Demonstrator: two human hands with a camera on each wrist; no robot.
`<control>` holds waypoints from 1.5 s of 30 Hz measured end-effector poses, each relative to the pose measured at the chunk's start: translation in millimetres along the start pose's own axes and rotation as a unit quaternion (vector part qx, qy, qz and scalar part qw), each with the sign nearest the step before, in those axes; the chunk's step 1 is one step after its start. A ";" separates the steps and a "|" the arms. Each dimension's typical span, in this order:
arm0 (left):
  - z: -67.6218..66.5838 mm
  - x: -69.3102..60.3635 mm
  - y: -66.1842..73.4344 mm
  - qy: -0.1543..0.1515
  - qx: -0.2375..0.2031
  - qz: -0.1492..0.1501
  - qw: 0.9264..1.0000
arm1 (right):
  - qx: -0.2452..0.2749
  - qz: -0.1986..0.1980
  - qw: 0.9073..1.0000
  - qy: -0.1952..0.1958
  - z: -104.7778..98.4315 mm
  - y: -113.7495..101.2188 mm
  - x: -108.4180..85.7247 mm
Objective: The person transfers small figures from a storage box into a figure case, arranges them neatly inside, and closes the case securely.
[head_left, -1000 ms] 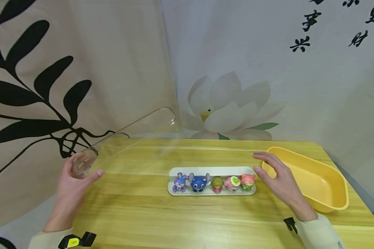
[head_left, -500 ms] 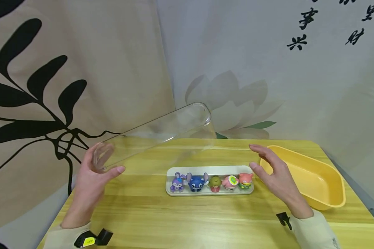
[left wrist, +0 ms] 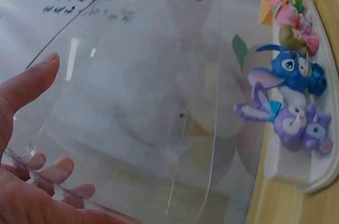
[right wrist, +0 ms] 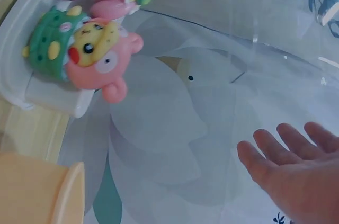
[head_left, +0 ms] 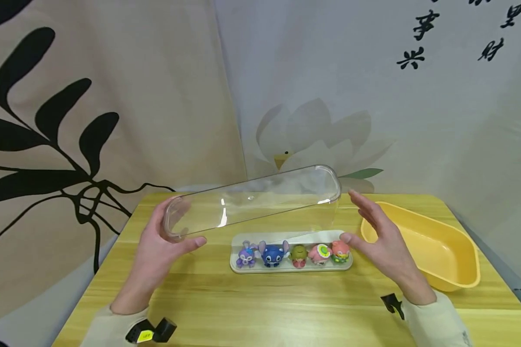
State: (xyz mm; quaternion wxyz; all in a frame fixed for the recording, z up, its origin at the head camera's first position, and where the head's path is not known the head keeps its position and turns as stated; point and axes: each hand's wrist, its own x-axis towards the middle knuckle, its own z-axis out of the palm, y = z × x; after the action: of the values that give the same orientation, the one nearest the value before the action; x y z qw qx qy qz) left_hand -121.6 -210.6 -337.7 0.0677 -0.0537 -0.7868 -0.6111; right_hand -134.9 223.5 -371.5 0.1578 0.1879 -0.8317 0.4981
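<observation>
My left hand grips the left end of a long clear plastic cover, thumb on the near side and fingers behind. The cover is tilted, its right end higher, above and behind a white tray. Several small figurines stand in a row in the tray: a purple rabbit, a blue big-eared one, an olive-headed one, a pink one and a coral pig-like one. My right hand is spread beside the cover's right end, apart from it in the right wrist view.
A yellow plastic basin stands on the wooden table to the right, partly behind my right hand. A printed cloth with leaves, a flower and characters hangs behind the table.
My left hand has carried the clear cover rightward from the left side to above the tray, and it tilts less. The right hand has stayed nearly in place, its fingers slightly more raised.
</observation>
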 end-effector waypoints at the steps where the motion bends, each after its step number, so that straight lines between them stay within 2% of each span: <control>1: 2.3 0.3 0.8 -0.004 0.008 -0.001 1.000 | 0.006 -0.006 1.000 0.000 0.4 -1.0 0.8; 5: 11.4 1.0 3.2 -0.021 0.016 -0.008 1.000 | 0.032 -0.027 0.999 0.005 1.3 -3.6 2.5; 9: 19.5 1.7 4.0 -0.039 0.026 -0.001 0.999 | 0.043 -0.020 0.999 0.008 -0.5 -5.6 0.7; 16: 31.4 3.6 5.3 -0.052 0.046 0.014 0.997 | 0.038 0.000 0.999 0.007 -4.9 -7.4 -6.0; 23: 43.9 8.1 4.5 -0.061 0.054 0.006 0.997 | 0.023 -0.007 1.000 0.005 -12.2 0.0 -9.6; 31: 60.4 13.5 -2.9 -0.088 0.041 -0.017 0.995 | -0.022 0.038 0.999 -0.028 -21.2 10.2 -15.7; 36: 67.5 15.2 -10.2 -0.092 0.037 -0.032 0.995 | -0.019 0.043 0.998 -0.045 -20.9 19.3 -18.3; 45: 75.7 20.7 -29.5 -0.104 0.042 -0.023 0.993 | -0.025 0.047 0.997 -0.056 -18.2 35.1 -17.9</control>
State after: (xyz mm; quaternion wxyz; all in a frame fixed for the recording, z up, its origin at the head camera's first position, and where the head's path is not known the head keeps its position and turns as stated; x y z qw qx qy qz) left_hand -150.0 -144.5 -380.8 -0.0264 -0.0961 -0.8158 -0.5696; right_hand -134.2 257.7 -398.3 0.0920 0.1726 -0.8593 0.4726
